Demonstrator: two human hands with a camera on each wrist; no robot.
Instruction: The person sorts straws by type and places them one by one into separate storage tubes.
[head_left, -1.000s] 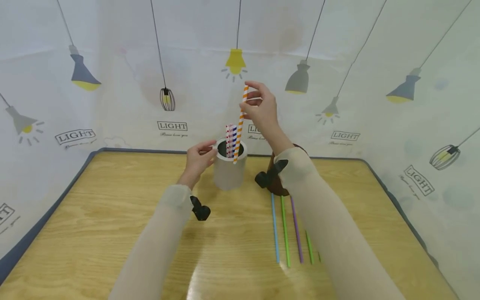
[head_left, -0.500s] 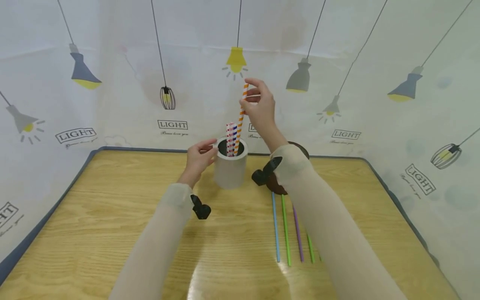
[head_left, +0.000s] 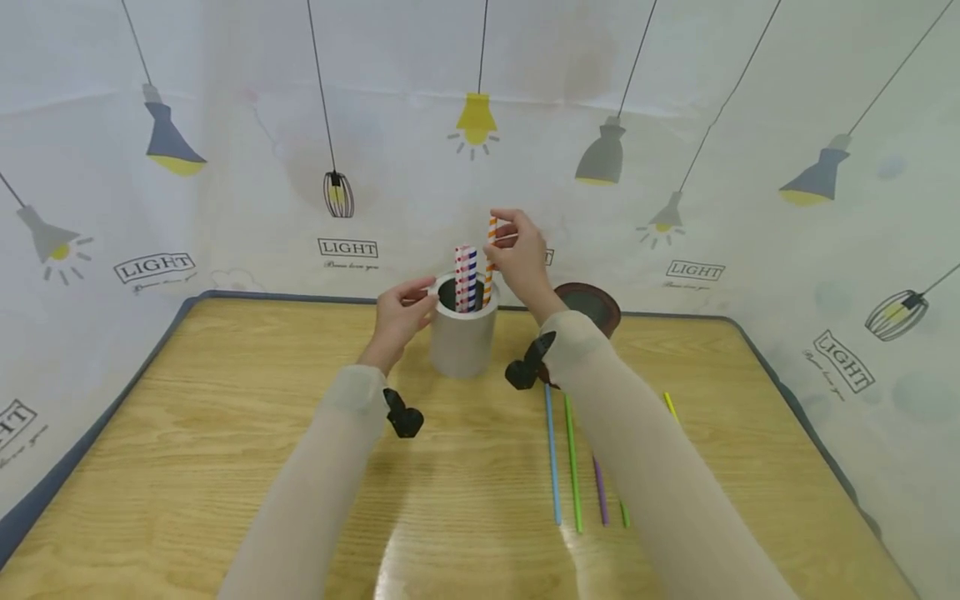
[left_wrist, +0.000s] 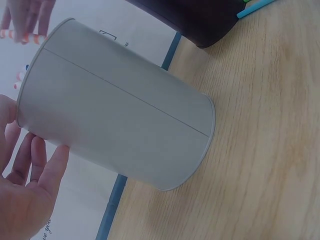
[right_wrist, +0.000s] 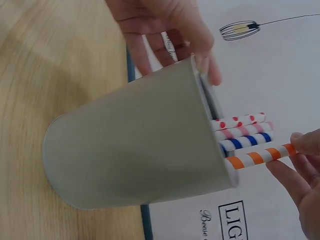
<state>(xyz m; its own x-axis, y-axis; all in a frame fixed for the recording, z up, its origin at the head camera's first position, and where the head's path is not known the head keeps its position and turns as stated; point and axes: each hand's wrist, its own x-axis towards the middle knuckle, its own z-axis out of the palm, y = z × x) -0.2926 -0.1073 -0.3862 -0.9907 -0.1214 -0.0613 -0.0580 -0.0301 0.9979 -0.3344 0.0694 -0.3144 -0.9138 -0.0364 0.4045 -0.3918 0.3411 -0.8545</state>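
My right hand [head_left: 521, 254] pinches an orange-and-white striped paper straw [right_wrist: 255, 158], held nearly upright, its lower end inside the grey cylindrical container [head_left: 462, 342]. Other paper straws stand in that container: one with red dots [right_wrist: 242, 121], one with pink stripes [right_wrist: 245, 130] and one with blue stripes [right_wrist: 246, 142]. At the container's left side, my left hand [head_left: 399, 323] holds the rim, with fingers against the outer wall and over the edge. The straws' lower ends are hidden inside.
Right of the grey container stands a dark brown container [head_left: 600, 307], partly behind my right wrist. Plain straws lie on the wooden table [head_left: 247, 450]: blue [head_left: 552, 458], green [head_left: 573, 467], purple [head_left: 601, 496] and yellow [head_left: 670, 406], some partly under my right forearm. A printed wall [head_left: 405, 150] rises behind.
My right hand has lowered the orange-striped straw, first held in front of the rim, into the grey container and shifted it slightly right. My left hand has stayed at the rim.
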